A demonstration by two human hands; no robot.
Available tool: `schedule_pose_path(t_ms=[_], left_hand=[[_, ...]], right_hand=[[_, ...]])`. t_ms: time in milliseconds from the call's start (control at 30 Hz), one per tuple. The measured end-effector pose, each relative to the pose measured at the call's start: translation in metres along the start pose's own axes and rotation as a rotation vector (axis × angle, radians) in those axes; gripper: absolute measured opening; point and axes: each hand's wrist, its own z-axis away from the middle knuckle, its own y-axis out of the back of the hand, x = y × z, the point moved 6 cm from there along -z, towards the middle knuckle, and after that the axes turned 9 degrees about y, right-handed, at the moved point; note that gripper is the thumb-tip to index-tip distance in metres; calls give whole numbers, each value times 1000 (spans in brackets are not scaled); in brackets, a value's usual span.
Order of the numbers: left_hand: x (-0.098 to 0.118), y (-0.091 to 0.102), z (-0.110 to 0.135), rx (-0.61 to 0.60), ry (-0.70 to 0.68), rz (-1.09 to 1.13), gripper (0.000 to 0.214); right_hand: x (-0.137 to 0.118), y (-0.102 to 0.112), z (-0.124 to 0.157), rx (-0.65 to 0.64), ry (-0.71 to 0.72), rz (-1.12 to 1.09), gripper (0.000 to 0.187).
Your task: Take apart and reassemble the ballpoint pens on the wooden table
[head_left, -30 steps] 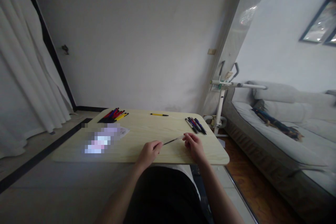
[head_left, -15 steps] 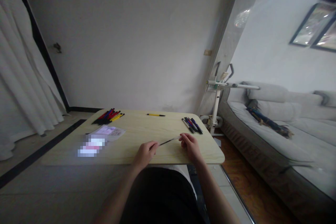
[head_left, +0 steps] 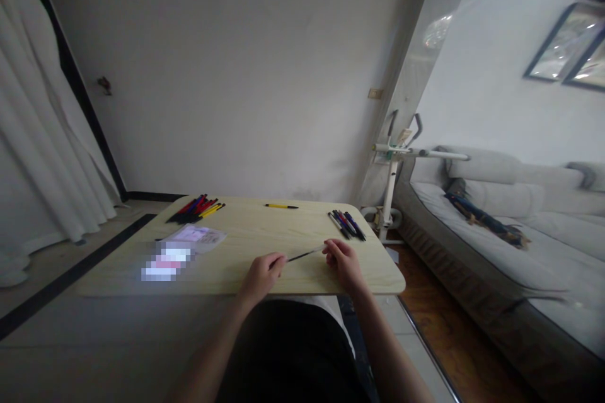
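A thin pen refill (head_left: 305, 255), dark along its left part and pale toward the right, is stretched between my two hands above the table. My left hand (head_left: 261, 274) pinches its left end between thumb and fingers. At the other end, my right hand (head_left: 341, 258) has its fingertips closed on the pale tip. Beyond my right hand lies a group of several pens (head_left: 346, 225), dark, white and blue. A yellow pen (head_left: 282, 206) with black ends rests alone near the table's far edge.
Several red, blue and yellow pens (head_left: 196, 208) are piled at the table's far left. Nearer sit a clear plastic packet (head_left: 208, 237) and a bright pixelated patch. The pale wooden table (head_left: 265, 233) has a wall behind it. Exercise equipment (head_left: 391, 189) and a sofa (head_left: 491, 252) stand right.
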Motion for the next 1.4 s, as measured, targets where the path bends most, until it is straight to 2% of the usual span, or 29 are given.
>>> schedule_pose_path(t_ms=[333,800,1400], left_hand=[[3,0,0,-6,6,-1,36],[1,-2,1,-4,-51,-36,36],[1,-1,0,-25,-35,-25,34]], right_hand=[[-4,-8,2,-127,24,135,32],[-8,-12,5,-195,30,118,25],[-10,-16,6,-248,-16,156,32]])
